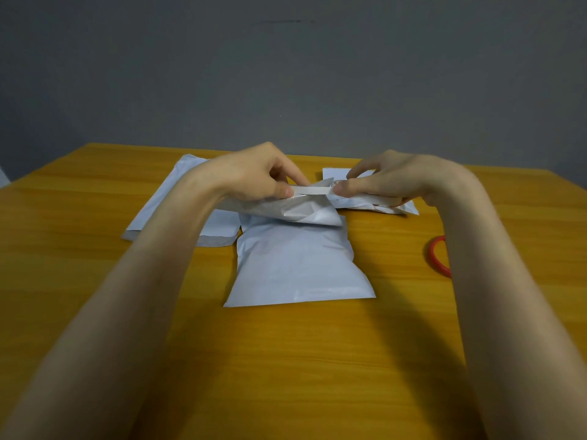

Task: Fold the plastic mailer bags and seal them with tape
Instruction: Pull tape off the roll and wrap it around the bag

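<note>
1. The left hand (pixel 254 173) pinches one end of a narrow white strip (pixel 313 189) between thumb and fingers. The right hand (pixel 387 181) pinches the other end, so the strip is stretched between them.
2. The strip runs along the open flap (pixel 305 214) of the mailer bag (pixel 298 265). The bag lies on the bench (pixel 95 201) just below both hands, with its flap lifted toward them.
3. The bag is puffed, so I judge that something soft is inside. What it is cannot be seen.
4. The film looks thin, light and slippery, and it creases easily. It is better to take it at the flap corners than at the smooth middle.
5. Under the left wrist lie flat mailers (pixel 219 228), which seem to be empty. Beyond the right hand lies another white mailer (pixel 336 173).
6. A red tape roll (pixel 436 258) rests beside the right forearm, partly hidden.
</note>
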### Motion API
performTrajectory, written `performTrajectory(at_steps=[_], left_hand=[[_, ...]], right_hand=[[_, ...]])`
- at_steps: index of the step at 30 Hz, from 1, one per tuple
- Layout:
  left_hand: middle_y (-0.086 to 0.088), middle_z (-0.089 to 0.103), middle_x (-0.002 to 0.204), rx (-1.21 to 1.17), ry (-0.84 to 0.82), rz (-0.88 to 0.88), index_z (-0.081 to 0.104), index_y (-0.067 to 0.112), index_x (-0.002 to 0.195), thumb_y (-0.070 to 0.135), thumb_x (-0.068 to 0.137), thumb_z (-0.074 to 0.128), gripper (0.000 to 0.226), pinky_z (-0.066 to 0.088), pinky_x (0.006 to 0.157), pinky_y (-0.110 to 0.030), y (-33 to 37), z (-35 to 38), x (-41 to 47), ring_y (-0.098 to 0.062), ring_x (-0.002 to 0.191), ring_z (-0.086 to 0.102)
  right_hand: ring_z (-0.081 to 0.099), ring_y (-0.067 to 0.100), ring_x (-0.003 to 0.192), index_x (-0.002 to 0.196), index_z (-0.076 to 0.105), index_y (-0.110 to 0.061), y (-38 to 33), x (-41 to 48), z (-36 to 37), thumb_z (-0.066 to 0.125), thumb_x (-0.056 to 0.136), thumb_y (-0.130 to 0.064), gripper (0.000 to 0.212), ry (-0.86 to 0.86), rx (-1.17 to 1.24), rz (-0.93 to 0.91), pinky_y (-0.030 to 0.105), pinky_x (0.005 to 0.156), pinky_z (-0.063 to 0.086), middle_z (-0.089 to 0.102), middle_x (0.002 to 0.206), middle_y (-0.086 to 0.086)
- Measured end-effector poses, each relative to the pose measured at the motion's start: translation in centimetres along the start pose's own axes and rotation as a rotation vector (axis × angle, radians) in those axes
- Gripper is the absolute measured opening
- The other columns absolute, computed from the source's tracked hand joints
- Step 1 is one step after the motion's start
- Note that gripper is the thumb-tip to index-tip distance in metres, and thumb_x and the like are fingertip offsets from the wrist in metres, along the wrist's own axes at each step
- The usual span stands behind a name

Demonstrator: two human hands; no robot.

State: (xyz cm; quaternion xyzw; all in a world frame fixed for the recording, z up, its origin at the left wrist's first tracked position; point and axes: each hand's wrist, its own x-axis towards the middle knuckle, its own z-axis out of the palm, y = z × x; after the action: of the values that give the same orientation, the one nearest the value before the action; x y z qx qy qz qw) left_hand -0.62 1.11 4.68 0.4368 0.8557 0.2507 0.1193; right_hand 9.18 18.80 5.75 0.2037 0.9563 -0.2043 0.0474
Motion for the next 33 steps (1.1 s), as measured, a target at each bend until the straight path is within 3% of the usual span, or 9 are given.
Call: performTrajectory(at_steps=[7,13,18,22,27,33], left_hand=[[0.011,0.053,0.065,-0.019,-0.001,0.025,0.066,0.041,0.099,0.014,0.092,0.057,0.030,0.036,0.061,-0.019,0.0,-0.1,-0.1,-0.008,0.063,0.045],[0.008,0.053,0.065,-0.055,-0.006,0.049,0.065,0.045,0.090,0.012,0.091,0.057,0.034,0.037,0.064,-0.021,0.0,-0.1,-0.2,-0.009,0.066,0.044],[0.006,0.054,0.069,-0.047,-0.010,0.031,0.066,0.042,0.089,0.013,0.091,0.058,0.030,0.038,0.067,-0.024,-0.2,0.0,-0.1,-0.010,0.068,0.046],[0.001,0.062,0.079,-0.041,0.000,0.013,0.068,0.033,0.081,0.014,0.090,0.059,0.023,0.043,0.075,-0.030,-0.2,0.1,-0.1,-0.011,0.075,0.052],[0.010,0.064,0.080,-0.017,0.033,0.013,0.066,0.031,0.078,0.012,0.087,0.059,0.022,0.047,0.075,-0.028,0.3,0.4,-0.1,-0.008,0.076,0.055],[0.005,0.060,0.073,-0.012,0.063,0.032,0.070,0.020,0.085,0.013,0.084,0.062,0.011,0.041,0.063,-0.023,0.9,1.8,0.3,-0.008,0.067,0.049]], right_hand=[[0.044,0.021,0.102,0.134,0.050,-0.025,0.2,0.5,0.1,0.056,0.081,-0.060,0.064,0.037,0.022,-0.001,0.032,0.082,0.043,0.046,0.136,0.004],[0.044,0.020,0.101,0.133,0.051,-0.027,0.4,0.6,0.0,0.058,0.079,-0.062,0.065,0.073,0.038,-0.012,0.033,0.082,0.038,0.048,0.135,0.005],[0.045,0.026,0.122,0.131,0.051,-0.027,0.5,0.5,-0.1,0.061,0.076,-0.063,0.066,0.105,0.039,-0.024,0.036,0.090,0.037,0.047,0.138,0.005],[0.045,0.027,0.124,0.131,0.051,-0.026,0.5,0.5,-0.2,0.061,0.076,-0.063,0.066,0.097,0.025,-0.032,0.036,0.094,0.037,0.047,0.139,0.005],[0.046,0.027,0.121,0.131,0.051,-0.027,0.6,0.6,-0.2,0.060,0.077,-0.063,0.066,0.082,0.026,-0.020,0.036,0.092,0.037,0.048,0.137,0.006],[0.046,0.026,0.121,0.130,0.052,-0.028,0.7,0.8,0.0,0.060,0.076,-0.065,0.065,0.088,0.009,-0.015,0.037,0.092,0.038,0.048,0.137,0.005]])
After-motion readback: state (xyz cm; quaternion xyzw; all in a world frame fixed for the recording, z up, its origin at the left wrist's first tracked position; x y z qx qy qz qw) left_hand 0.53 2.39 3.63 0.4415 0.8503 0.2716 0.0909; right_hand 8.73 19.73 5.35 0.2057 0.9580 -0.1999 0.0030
